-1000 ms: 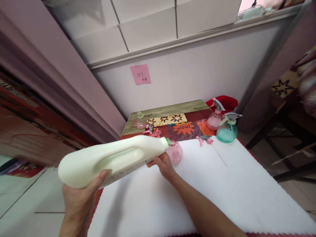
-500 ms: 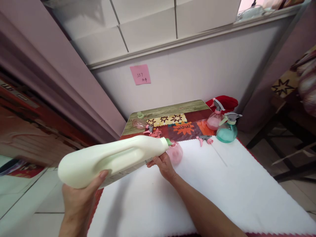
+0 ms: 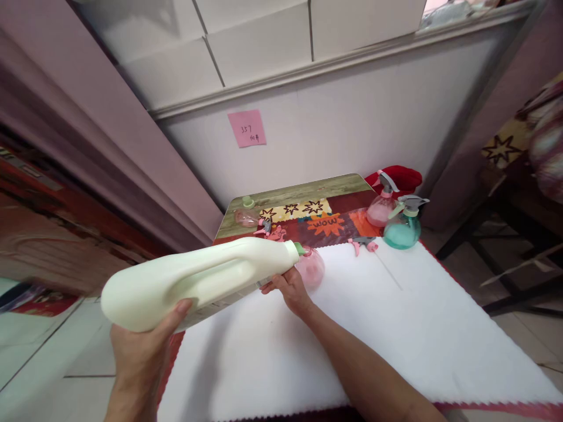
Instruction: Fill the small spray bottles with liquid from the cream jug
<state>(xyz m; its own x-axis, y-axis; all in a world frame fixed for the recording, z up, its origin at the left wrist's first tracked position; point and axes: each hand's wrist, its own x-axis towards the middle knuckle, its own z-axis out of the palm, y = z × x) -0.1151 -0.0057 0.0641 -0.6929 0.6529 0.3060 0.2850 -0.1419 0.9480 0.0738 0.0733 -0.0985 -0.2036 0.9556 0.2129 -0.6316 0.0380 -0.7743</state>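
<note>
The jug (image 3: pixel 197 281) barely shifts; the left hand (image 3: pixel 141 351) keeps its grip closed round it, the right hand (image 3: pixel 290 290) grips the pink bottle (image 3: pixel 313 271).

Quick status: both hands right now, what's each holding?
Left hand: closed around the base of the big pale jug, tipped sideways.
Right hand: curled at the jug's neck beside the pink bottle; which it grips cannot be told.

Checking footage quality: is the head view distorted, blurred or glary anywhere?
Head view: wide-angle distortion slants the wall ledge and door frame; jug and left hand sharp; light soft and even, no glare, just a faint shadow on the white cloth.
</note>
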